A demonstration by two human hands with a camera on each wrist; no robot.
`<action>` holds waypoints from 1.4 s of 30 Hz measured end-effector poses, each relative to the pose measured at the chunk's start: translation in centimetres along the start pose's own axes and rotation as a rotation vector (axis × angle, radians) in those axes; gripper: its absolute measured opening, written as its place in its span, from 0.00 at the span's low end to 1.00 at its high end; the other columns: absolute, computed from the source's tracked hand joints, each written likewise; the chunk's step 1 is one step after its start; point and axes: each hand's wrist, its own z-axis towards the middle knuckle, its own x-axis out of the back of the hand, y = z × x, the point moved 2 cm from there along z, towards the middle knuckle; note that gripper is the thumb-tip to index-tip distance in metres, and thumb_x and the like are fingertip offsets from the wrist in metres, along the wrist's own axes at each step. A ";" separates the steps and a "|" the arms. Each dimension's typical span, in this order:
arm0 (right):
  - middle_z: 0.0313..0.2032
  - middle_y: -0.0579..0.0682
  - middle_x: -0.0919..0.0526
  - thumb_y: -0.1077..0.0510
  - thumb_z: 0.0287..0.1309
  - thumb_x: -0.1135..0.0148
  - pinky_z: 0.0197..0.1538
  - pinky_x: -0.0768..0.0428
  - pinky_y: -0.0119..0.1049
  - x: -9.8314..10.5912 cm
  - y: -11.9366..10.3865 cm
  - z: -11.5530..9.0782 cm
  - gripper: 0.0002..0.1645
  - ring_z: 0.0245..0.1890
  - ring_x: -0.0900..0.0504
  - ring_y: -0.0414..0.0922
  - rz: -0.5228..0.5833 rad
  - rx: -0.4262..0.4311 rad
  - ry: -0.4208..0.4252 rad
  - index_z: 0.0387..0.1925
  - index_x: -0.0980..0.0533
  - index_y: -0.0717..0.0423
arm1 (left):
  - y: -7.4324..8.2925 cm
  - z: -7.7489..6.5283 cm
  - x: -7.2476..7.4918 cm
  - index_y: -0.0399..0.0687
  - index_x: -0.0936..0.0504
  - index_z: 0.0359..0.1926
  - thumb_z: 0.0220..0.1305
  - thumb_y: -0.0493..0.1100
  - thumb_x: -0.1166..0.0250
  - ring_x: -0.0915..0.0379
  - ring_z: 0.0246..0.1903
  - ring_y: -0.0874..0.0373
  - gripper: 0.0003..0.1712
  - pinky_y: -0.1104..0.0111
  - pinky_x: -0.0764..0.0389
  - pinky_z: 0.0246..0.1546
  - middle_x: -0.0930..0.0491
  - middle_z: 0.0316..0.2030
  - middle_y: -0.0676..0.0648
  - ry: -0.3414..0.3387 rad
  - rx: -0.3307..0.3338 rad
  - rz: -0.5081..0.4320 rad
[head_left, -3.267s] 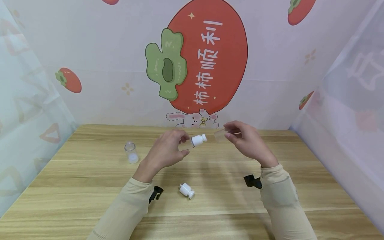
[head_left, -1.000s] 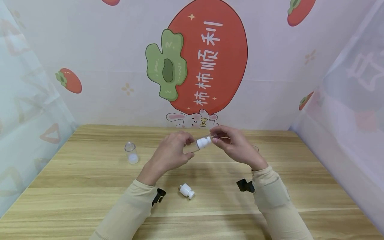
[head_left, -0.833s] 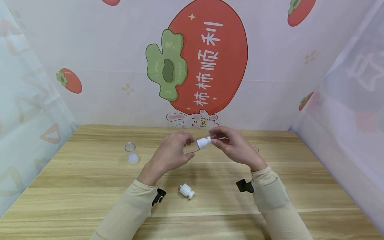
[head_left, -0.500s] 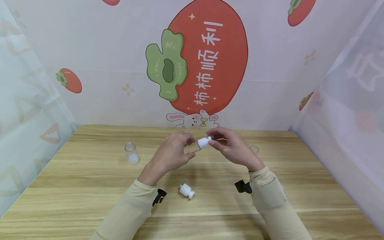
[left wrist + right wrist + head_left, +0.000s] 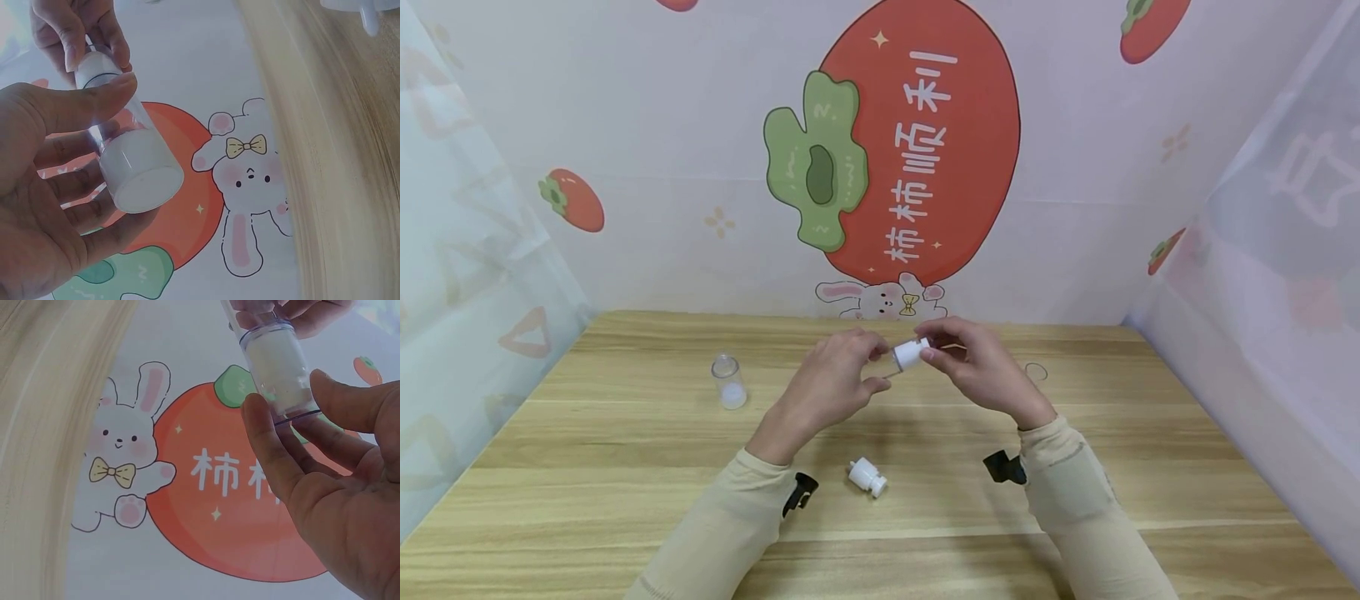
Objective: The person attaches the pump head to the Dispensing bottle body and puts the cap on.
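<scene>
My left hand (image 5: 831,379) grips a small clear pump bottle (image 5: 144,172) with a whitish base, tilted above the table with its top toward the right. A white pump head (image 5: 908,355) sits on its neck. My right hand (image 5: 977,367) pinches a clear cap (image 5: 304,403) from its end, thumb on one side and fingers on the other. In the right wrist view the cap surrounds the white pump, its other rim near the bottle's shoulder. My left thumb (image 5: 112,97) presses on the bottle's side near the neck.
A second clear bottle (image 5: 728,382) with a white bottom stands at the left of the wooden table (image 5: 625,467). A loose white pump head (image 5: 868,477) lies on its side in front of the hands. A thin ring outline (image 5: 1027,372) shows beyond the right wrist. A printed cloth hangs behind.
My right hand has moved left with the clear cap, from apart to over the white pump. The left hand has shifted slightly right with the bottle. The ring outline has come into view.
</scene>
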 end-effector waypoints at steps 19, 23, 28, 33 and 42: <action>0.51 0.60 0.15 0.70 0.61 0.33 0.52 0.16 0.40 0.9 0.1 0.0 0.19 0.46 0.14 0.52 0.018 0.007 0.006 0.54 0.19 0.69 | 0.3 0.1 -0.3 0.39 0.15 0.49 0.54 0.38 0.21 0.19 0.43 0.50 0.22 0.54 0.19 0.45 0.16 0.42 0.45 0.031 -0.040 -0.031; 0.51 0.61 0.16 0.70 0.61 0.32 0.52 0.17 0.39 1.1 -0.1 -0.1 0.19 0.47 0.15 0.52 0.042 0.002 0.002 0.54 0.19 0.69 | 0.5 0.1 -0.3 0.38 0.15 0.49 0.54 0.37 0.21 0.20 0.43 0.50 0.22 0.54 0.19 0.45 0.16 0.42 0.44 0.035 -0.053 -0.033; 0.50 0.60 0.15 0.70 0.60 0.32 0.51 0.17 0.37 1.1 -0.1 -0.1 0.19 0.46 0.14 0.51 0.058 -0.012 0.009 0.53 0.18 0.68 | 0.7 0.1 -0.2 0.38 0.15 0.48 0.54 0.38 0.21 0.19 0.43 0.48 0.20 0.53 0.20 0.46 0.16 0.42 0.44 0.038 -0.052 -0.064; 0.49 0.59 0.15 0.70 0.59 0.31 0.50 0.16 0.37 1.0 -0.2 -0.1 0.19 0.44 0.13 0.50 0.057 -0.011 0.013 0.53 0.18 0.68 | 0.7 0.1 -0.1 0.40 0.15 0.46 0.54 0.38 0.21 0.20 0.42 0.49 0.18 0.54 0.21 0.44 0.16 0.40 0.45 0.043 -0.045 -0.085; 0.49 0.59 0.15 0.70 0.60 0.31 0.50 0.16 0.39 0.9 -0.3 -0.1 0.20 0.43 0.14 0.51 0.016 0.014 0.023 0.54 0.19 0.68 | 0.5 0.2 -0.4 0.40 0.15 0.46 0.53 0.38 0.20 0.20 0.41 0.51 0.19 0.56 0.21 0.44 0.15 0.40 0.46 0.052 -0.040 -0.087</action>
